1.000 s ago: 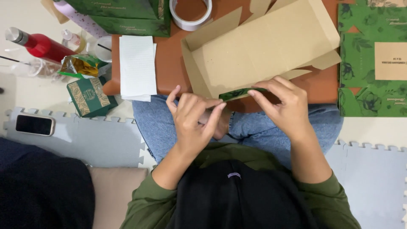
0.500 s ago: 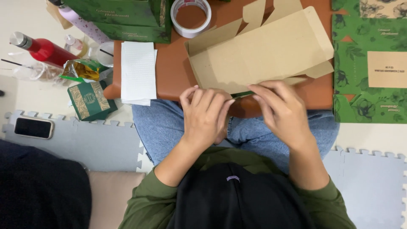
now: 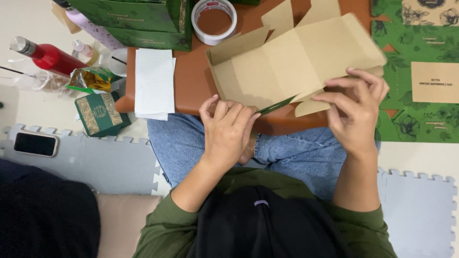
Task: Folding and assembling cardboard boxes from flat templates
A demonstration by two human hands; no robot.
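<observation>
A flat, unfolded cardboard box blank (image 3: 296, 62), brown on the side I see and green on the other, lies over a brown low table (image 3: 191, 76) above my lap. My left hand (image 3: 228, 130) presses down on its near edge, where a thin green fold shows. My right hand (image 3: 356, 112) grips the near right flap of the blank between thumb and fingers. My knees in blue jeans sit under the table edge.
A roll of clear tape (image 3: 214, 20) and a white folded paper towel (image 3: 154, 82) lie on the table. Green printed boxes (image 3: 138, 19), a red bottle (image 3: 45, 55), a small green box (image 3: 99, 113), a snack bag and a black phone (image 3: 36, 144) sit left. Green flat blanks (image 3: 420, 71) lie right.
Both hands slid along the blank's near edge and moved apart; the right hand shifted right to the flap, and the blank turned slightly.
</observation>
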